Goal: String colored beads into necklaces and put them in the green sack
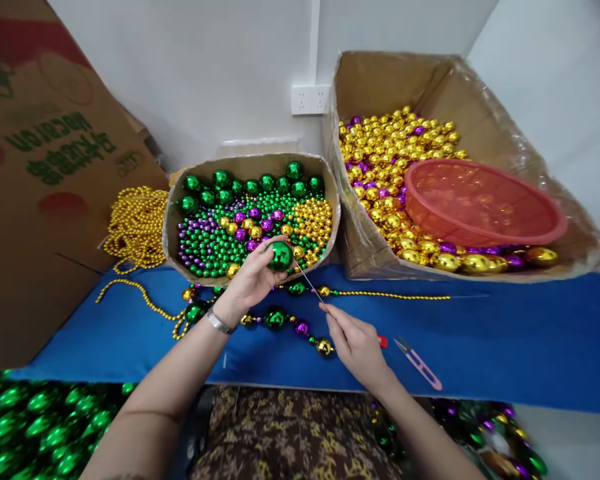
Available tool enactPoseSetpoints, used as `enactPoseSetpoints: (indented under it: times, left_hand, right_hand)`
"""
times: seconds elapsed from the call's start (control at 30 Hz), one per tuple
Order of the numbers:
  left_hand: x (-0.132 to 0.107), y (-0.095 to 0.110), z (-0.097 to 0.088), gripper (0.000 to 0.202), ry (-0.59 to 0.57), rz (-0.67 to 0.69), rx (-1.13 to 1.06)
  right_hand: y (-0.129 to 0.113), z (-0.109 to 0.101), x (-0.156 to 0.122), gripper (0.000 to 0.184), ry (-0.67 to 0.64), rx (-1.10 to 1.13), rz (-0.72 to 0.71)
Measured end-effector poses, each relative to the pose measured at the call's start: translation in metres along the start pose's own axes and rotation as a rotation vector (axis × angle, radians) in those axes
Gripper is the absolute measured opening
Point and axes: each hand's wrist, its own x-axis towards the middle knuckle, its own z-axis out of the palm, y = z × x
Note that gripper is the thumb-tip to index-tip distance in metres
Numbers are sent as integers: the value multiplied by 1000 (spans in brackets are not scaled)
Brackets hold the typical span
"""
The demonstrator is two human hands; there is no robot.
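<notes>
My left hand (pixel 253 277) is closed round a large shiny green bead (pixel 281 256), held at the front rim of a cardboard box (pixel 250 163) of green, purple and gold beads. My right hand (pixel 356 343) pinches a thin needle (pixel 310 283) whose tip points up at the green bead. A strand of large green, purple and gold beads (pixel 280 319) lies on the blue table cover (pixel 505 333) below my hands. A thin gold bead string (pixel 390 295) trails right from it.
A big cardboard box (pixel 485 120) of gold and purple balls holds a red plastic basket (pixel 483 203). Pink thread snips (pixel 420 363) lie right of my right hand. Gold bead strands (pixel 135 227) pile at left. Green beads (pixel 35 427) sit by my lap.
</notes>
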Motion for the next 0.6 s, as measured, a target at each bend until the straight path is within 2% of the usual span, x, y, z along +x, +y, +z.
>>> enactPoseSetpoints:
  times: [0.2, 0.4, 0.6]
  left_hand:
    - [-26, -12, -9, 41, 33, -11, -73]
    - [-34, -16, -14, 31, 77, -8, -47]
    - [-38, -13, -14, 38, 104, -12, 74]
  right_hand:
    - [-5, -5, -12, 31, -38, -86, -41]
    - [-9, -7, -14, 31, -58, -134, -63]
    - [-8, -8, -14, 31, -74, -193, -88]
